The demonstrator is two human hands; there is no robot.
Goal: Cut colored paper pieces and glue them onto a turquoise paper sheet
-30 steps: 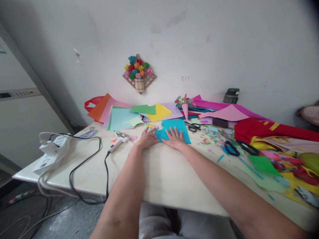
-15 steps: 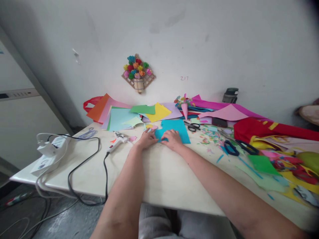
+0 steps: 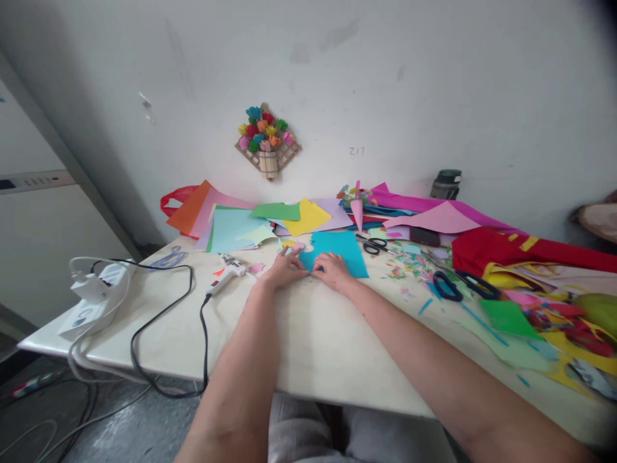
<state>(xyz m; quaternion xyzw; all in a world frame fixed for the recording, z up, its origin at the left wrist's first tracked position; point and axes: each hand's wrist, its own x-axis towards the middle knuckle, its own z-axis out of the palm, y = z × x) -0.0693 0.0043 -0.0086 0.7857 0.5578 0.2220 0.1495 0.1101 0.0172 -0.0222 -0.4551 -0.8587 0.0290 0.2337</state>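
Over the near left edge of a bright blue paper sheet [image 3: 355, 251], my right hand [image 3: 332, 270] is closed, its fingertips pressed down. My left hand [image 3: 285, 269] lies just to its left, thumb and fingertips drawn together, with one finger lifted. Between the two sets of fingertips shows a sliver of a small blue paper piece [image 3: 309, 274]; my fingers cover most of it. A white hot glue gun [image 3: 225, 276] rests left of my left hand. Small scissors with black handles [image 3: 375, 245] lie just beyond the sheet's right edge.
Coloured paper sheets [image 3: 236, 228] lie along the wall. Paper scraps [image 3: 409, 263] and larger scissors [image 3: 448, 287] spread on the right. A pink paper cone with flowers [image 3: 357, 209] stands behind. A power strip [image 3: 99, 302] with trailing cords sits at the left edge.
The fingertips of both hands have drawn slightly closer together, and less of the small blue piece shows between them. The blue sheet and the tools have stayed put.
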